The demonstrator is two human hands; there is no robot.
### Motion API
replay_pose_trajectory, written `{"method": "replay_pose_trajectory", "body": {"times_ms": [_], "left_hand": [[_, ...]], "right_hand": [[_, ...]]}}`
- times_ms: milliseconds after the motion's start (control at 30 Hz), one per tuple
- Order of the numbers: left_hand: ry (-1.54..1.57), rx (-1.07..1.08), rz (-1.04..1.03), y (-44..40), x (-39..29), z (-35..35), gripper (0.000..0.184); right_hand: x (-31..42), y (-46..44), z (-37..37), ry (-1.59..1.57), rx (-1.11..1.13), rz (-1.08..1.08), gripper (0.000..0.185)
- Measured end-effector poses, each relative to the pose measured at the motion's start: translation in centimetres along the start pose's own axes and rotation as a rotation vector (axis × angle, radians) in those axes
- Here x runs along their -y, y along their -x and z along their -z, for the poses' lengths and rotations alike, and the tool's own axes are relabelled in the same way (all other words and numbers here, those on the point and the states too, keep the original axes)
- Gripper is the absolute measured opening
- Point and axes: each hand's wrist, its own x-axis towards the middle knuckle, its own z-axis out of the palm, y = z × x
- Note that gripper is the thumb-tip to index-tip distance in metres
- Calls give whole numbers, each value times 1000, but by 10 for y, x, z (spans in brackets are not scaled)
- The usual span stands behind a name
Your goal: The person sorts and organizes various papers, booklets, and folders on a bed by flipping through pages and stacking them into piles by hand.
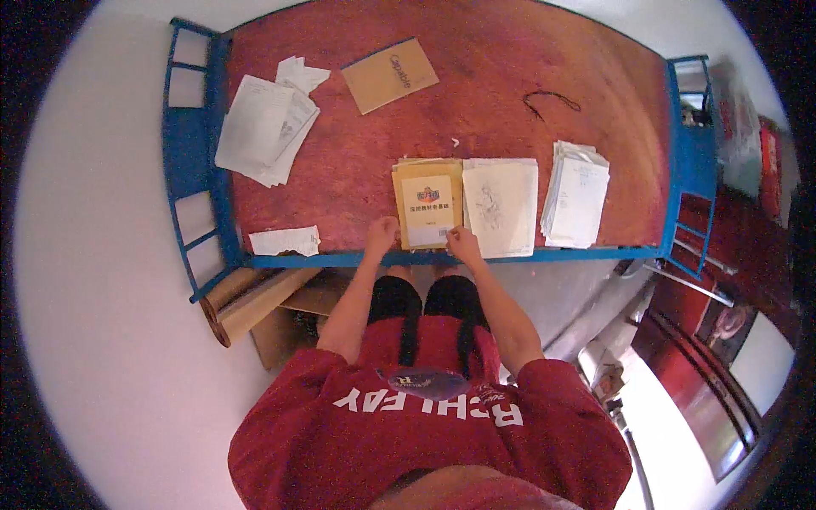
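Note:
A small tan booklet (427,218) with dark printed characters and a colourful emblem lies on a stack of larger yellow-brown booklets (456,180) near the bed's front edge. My left hand (382,237) is closed at the lower left edge of the small booklet, its fingertips partly hidden. At the opposite lower corner, my right hand (464,245) pinches the booklet's edge with curled fingers. Just right of that hand lies a white sheet with a pencil-like drawing (501,208), on top of other paper.
The reddish board (357,149) sits in a blue bed frame (191,144). On it are loose papers (259,127), a brown "Capable" notebook (391,75), a dark cord (548,102), a paper stack (576,195) and a torn sheet (285,241). Rolled brown material (246,310) is below.

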Motion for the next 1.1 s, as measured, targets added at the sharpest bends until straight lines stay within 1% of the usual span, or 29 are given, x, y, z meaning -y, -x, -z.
{"method": "replay_pose_trajectory", "body": {"times_ms": [33, 67, 100, 167, 200, 233, 267, 300, 333, 367, 400, 433, 500, 533, 600, 633, 667, 700, 733, 767, 800, 867, 900, 933, 1000, 1033, 1067, 1100], "left_hand": [[243, -4, 118, -1, -20, 8, 22], [488, -6, 235, -2, -35, 16, 21], [498, -19, 237, -6, -43, 22, 21], [754, -73, 155, -22, -54, 33, 21], [765, -86, 155, -36, -41, 34, 21], [754, -120, 42, -56, -17, 32, 22], [752, -144, -19, -72, -17, 36, 23], [750, -167, -79, -87, -17, 40, 24], [837, -243, 23, -95, -37, 50, 25], [924, -317, 128, -102, -57, 59, 26], [938, -328, 132, -109, -70, 65, 26], [972, -326, 106, -117, -78, 70, 27], [1016, -331, 78, -138, -88, 79, 28], [1004, -332, 103, -153, -90, 81, 28], [1010, -341, 132, -182, -87, 79, 29], [1056, -358, 93, -198, -83, 75, 28], [1098, -374, 56, -213, -79, 72, 28], [1107, -379, 57, -223, -84, 74, 28], [1122, -376, 129, -229, -95, 78, 29], [1138, -371, 205, -234, -105, 81, 29], [1146, -370, 215, -240, -111, 81, 29], [1233, -476, 203, -244, -120, 78, 24], [1233, -477, 216, -245, -124, 77, 24], [1206, -517, 230, -245, -128, 78, 20], [1177, -561, 245, -244, -142, 88, 18], [962, -509, 249, -238, -153, 96, 17], [749, -453, 253, -235, -160, 100, 18], [752, -451, 258, -240, -155, 97, 18]], "right_hand": [[15, -5, 4, -133, 61, -9, 24], [33, -9, 7, -123, 73, 0, 24], [52, -13, 10, -307, 101, -18, 24], [76, -30, 7, -648, 157, -77, 24], [89, -38, 5, -637, 167, -72, 24], [105, -45, 4, -636, 144, -63, 24], [117, -54, 5, -636, 118, -51, 24], [118, -66, 3, -512, 111, 69, 25], [118, -83, -3, -500, 120, 76, 25], [117, -102, -10, -196, -17, 249, 26], [119, -118, -14, 111, -150, 417, 26], [132, -129, -13, 122, -138, 423, 26], [162, -149, -9, -585, 51, -64, 29], [182, -154, -1, -570, 58, -59, 29], [217, -164, 13, -1315, 259, -101, 33], [203, -186, 4, -1301, 265, -101, 33], [187, -211, -8, -909, 220, 130, 33], [187, -224, -9, -704, 208, 239, 33], [198, -230, -6, -502, 176, 345, 33], [207, -234, -1, -1070, 247, 55, 31], [217, -236, 4, -1622, 298, -275, 29], [209, -256, 0, -1618, 297, -293, 28], [205, -266, -4, -1627, 302, -295, 28], [202, -274, -6, -1628, 301, -303, 28], [197, -289, -9, -1766, 298, -417, 27], [194, -291, -11, -1765, 297, -420, 27], [190, -290, -12, -1184, 294, -95, 26], [189, -291, -11, -882, 301, 52, 26]]}}
